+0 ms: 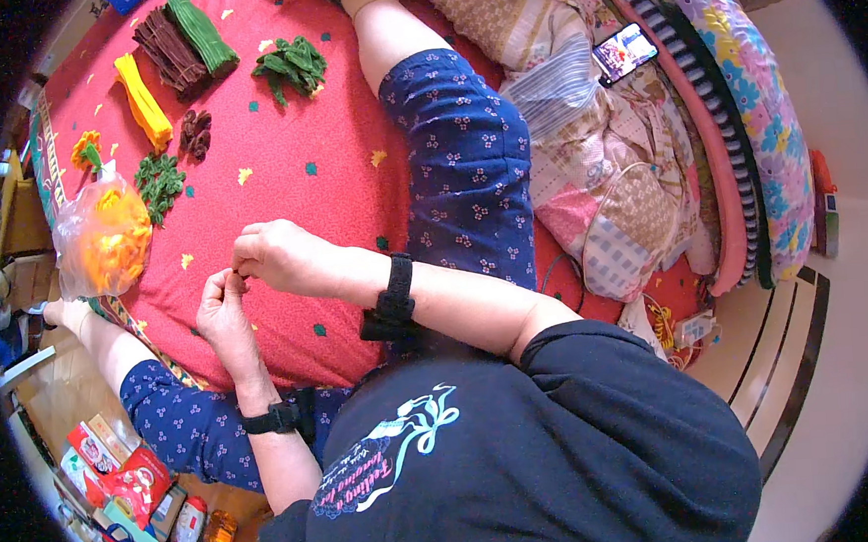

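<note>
My left hand (pixel 224 320) and my right hand (pixel 282 258) meet over the red cover, thumbs and fingertips pinched together. Something small and dark is between them, mostly hidden, and I cannot make out what it is. Beyond them lie a small heap of green curled fuzzy pieces (pixel 159 185) and a few brown ones (pixel 196 133). Farther off are bundles of pipe cleaners: yellow (pixel 143 103), brown (pixel 172 51) and green (pixel 201 35). Another dark green heap (pixel 291 68) sits to their right. Left of my hands, a clear plastic bag (pixel 104 236) holds orange fuzzy pieces, with an orange flower shape (pixel 87 149) behind it.
The red patterned cover (pixel 280 191) spreads between my legs. On the right are rumpled patchwork bedding (pixel 628 190), a lit phone (pixel 625 54) and a rolled floral quilt (pixel 752 102). Packages and a bottle of orange liquid (pixel 218 534) crowd the floor at lower left.
</note>
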Demonstrator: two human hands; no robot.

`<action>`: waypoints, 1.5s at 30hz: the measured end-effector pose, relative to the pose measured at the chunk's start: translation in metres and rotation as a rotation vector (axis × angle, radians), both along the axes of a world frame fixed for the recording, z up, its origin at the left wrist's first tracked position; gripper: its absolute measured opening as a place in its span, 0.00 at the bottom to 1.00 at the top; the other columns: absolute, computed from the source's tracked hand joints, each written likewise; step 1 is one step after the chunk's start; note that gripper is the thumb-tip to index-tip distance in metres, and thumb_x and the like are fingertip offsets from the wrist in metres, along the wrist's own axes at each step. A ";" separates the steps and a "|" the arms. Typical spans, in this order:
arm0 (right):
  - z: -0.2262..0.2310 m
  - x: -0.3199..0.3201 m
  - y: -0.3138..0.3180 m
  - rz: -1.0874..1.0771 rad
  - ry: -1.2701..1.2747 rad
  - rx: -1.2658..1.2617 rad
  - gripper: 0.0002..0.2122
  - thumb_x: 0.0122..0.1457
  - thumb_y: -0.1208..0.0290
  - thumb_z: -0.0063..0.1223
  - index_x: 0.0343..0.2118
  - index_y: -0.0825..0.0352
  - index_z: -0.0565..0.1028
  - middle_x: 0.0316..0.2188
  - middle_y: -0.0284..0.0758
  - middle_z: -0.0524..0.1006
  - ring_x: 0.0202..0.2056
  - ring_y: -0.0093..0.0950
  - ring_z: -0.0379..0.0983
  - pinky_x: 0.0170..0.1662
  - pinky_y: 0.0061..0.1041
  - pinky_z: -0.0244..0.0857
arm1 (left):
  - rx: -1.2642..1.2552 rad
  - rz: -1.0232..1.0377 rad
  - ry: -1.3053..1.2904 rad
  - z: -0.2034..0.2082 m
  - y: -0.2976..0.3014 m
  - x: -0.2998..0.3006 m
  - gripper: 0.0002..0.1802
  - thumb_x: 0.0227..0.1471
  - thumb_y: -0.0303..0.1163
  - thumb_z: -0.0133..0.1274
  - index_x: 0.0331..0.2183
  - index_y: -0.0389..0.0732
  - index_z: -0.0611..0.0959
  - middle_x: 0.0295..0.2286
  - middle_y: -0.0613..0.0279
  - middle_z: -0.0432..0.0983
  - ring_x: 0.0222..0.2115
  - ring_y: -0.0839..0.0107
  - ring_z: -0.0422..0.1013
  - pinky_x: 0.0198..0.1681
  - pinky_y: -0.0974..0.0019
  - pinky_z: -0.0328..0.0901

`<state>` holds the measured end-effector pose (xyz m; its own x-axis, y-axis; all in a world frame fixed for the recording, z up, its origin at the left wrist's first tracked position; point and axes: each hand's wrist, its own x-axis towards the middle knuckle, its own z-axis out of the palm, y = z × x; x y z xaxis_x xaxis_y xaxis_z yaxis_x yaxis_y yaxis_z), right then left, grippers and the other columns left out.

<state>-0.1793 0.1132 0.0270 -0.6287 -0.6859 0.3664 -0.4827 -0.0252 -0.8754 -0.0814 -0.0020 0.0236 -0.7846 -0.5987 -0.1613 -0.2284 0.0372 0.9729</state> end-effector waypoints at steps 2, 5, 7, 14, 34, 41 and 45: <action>0.004 0.002 0.004 -0.009 0.071 0.022 0.04 0.42 0.78 0.51 0.22 0.69 0.69 0.21 0.41 0.70 0.26 0.39 0.70 0.29 0.33 0.65 | -0.159 -0.023 0.025 0.007 0.005 -0.002 0.03 0.49 0.23 0.49 0.25 0.33 0.75 0.24 0.67 0.70 0.25 0.79 0.65 0.31 0.77 0.62; 0.000 0.004 0.005 -0.025 0.180 0.109 0.04 0.43 0.79 0.49 0.23 0.70 0.67 0.22 0.42 0.68 0.26 0.40 0.68 0.29 0.34 0.64 | -0.538 -0.156 0.027 0.029 0.006 -0.006 0.03 0.48 0.22 0.49 0.25 0.33 0.75 0.24 0.67 0.71 0.26 0.79 0.66 0.32 0.76 0.62; -0.002 0.006 0.006 -0.030 0.218 0.175 0.05 0.43 0.79 0.49 0.23 0.70 0.66 0.22 0.43 0.68 0.26 0.41 0.67 0.29 0.34 0.63 | -0.759 -0.262 0.003 0.032 0.008 -0.007 0.03 0.48 0.22 0.49 0.25 0.33 0.75 0.24 0.66 0.71 0.27 0.79 0.66 0.32 0.76 0.63; 0.007 0.012 0.000 -0.198 0.105 -0.026 0.04 0.44 0.78 0.49 0.22 0.70 0.66 0.20 0.43 0.68 0.24 0.40 0.67 0.27 0.34 0.62 | -0.094 0.130 0.109 0.016 0.023 -0.009 0.04 0.49 0.26 0.51 0.28 0.35 0.78 0.27 0.66 0.73 0.28 0.78 0.68 0.33 0.75 0.64; -0.002 0.017 -0.002 -0.113 -0.905 -0.282 0.06 0.47 0.77 0.48 0.29 0.71 0.70 0.17 0.36 0.71 0.21 0.24 0.69 0.25 0.23 0.65 | 0.306 0.150 0.254 -0.002 0.024 -0.008 0.06 0.50 0.28 0.50 0.30 0.36 0.77 0.24 0.68 0.71 0.27 0.80 0.66 0.33 0.79 0.61; -0.011 0.001 0.007 -0.047 0.044 0.144 0.03 0.42 0.78 0.51 0.22 0.70 0.72 0.19 0.41 0.72 0.24 0.37 0.71 0.29 0.31 0.66 | -0.467 -0.171 0.038 0.019 0.007 -0.005 0.01 0.46 0.20 0.50 0.26 0.34 0.76 0.22 0.67 0.70 0.25 0.78 0.66 0.29 0.75 0.62; -0.008 0.005 0.008 0.002 0.128 0.244 0.03 0.41 0.76 0.51 0.21 0.68 0.71 0.22 0.42 0.72 0.27 0.41 0.71 0.30 0.35 0.66 | -0.728 -0.284 -0.061 0.027 0.006 -0.004 0.02 0.47 0.19 0.49 0.26 0.33 0.76 0.24 0.66 0.72 0.27 0.78 0.67 0.31 0.74 0.64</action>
<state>-0.1748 0.1216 0.0192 -0.5862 -0.7652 0.2663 -0.5901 0.1781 -0.7874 -0.0859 0.0040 0.0509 -0.9258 -0.3479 0.1475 -0.1666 0.7260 0.6672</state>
